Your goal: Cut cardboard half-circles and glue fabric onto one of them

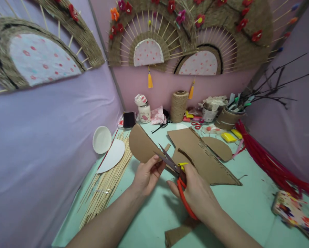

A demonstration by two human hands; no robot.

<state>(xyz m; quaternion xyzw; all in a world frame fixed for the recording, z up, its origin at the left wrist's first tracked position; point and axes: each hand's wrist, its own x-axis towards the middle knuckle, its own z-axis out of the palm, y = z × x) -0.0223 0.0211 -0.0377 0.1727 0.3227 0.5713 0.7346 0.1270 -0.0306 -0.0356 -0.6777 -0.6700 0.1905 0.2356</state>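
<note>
I see the left fingers [151, 163] pinching the cardboard piece [142, 142] by its lower right end, mid-frame; the right fingers [189, 170] grip spread scissors [175, 166] just beside.

Both forearms are bare and come in from the near side. The left forearm [110, 213] reaches far and to the right; the right forearm [230, 220] reaches far and to the left. The left hand [145, 175] makes a pinch, its thumb [152, 161] stretched above the bent fingers [156, 174]. The right hand [198, 189] is curled in a grip, its thumb pointing left. The hands are near each other, but apart.
</note>
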